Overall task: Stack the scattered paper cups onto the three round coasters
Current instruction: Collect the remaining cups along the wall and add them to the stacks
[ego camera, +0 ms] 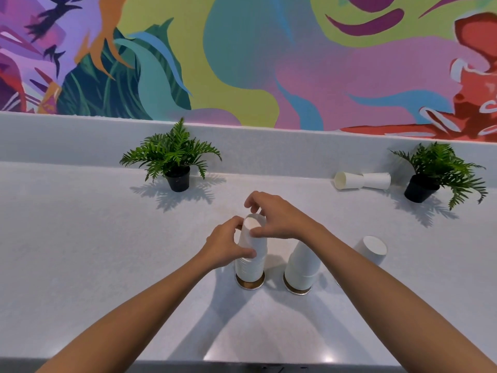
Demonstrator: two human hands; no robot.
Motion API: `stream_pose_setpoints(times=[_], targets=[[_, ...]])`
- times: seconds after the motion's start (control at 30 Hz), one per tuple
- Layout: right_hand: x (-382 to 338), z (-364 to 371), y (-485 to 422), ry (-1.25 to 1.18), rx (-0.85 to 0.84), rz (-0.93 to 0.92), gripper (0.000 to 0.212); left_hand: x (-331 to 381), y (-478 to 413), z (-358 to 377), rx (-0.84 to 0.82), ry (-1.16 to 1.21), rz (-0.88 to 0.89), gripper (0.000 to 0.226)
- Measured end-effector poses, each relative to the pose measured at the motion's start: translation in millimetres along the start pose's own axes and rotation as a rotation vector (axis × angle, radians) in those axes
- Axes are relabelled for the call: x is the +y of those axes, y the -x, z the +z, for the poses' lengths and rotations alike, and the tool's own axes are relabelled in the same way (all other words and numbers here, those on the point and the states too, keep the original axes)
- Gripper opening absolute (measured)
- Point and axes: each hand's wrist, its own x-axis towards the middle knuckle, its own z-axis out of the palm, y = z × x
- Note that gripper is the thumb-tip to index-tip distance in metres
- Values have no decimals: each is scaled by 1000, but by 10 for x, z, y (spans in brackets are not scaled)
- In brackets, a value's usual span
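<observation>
Hands meet at centre frame over a white desk (80,238). Left hand (226,246) wraps the side of a tall stack of upturned paper cups (251,262), thumb and fingers pressed against its wall. Right hand (274,216) has its grip pinched on the top cup (254,224) of that stack, fingertips on the rim of the upturned base. Stack stands on a round brown coaster (250,284), just below centre.

Second stack of cups (302,267) immediately to the right, on its own coaster (297,290); the right forearm crosses in front of it. Further right, a single upturned cup (373,249) beyond the forearm; whatever it stands on is hidden.

Upper right of the desk: two loose cups (361,180) lying on their sides, base to base, touching. Potted fern (441,170) just right of them; another potted fern (172,157) upper centre-left. Bright painted mural (269,55) fills the top of the frame.
</observation>
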Motion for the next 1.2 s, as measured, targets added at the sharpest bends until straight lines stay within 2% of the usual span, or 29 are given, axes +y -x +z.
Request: stream_pose_setpoints(times=[0.27, 0.4, 0.47, 0.6, 0.77, 0.97, 1.2], targets=[[44, 35, -20, 56, -26, -16, 48, -13, -20, -33, -40, -34, -2, 68], [83, -57, -37, 28, -55, -2, 53, 102, -154, -327, -333, -140, -31, 86], [137, -150, -30, -9, -47, 21, 52, 213, -282, -548, -413, -264, -42, 90], [374, -378, 41, -91, 34, 97, 46, 478, -571, -808, -340, -360, -11, 81], [871, -596, 173, -99, 100, 212, 38, 852, -930, -598, -275, -332, 56, 65], [1551, -877, 321, -110, 147, 317, 35, 1259, -1419, -75, -336, -290, 87, 61], [2655, -1046, 268, -72, 190, 506, 33, 1492, -2170, 568, -414, -389, 54, 66]])
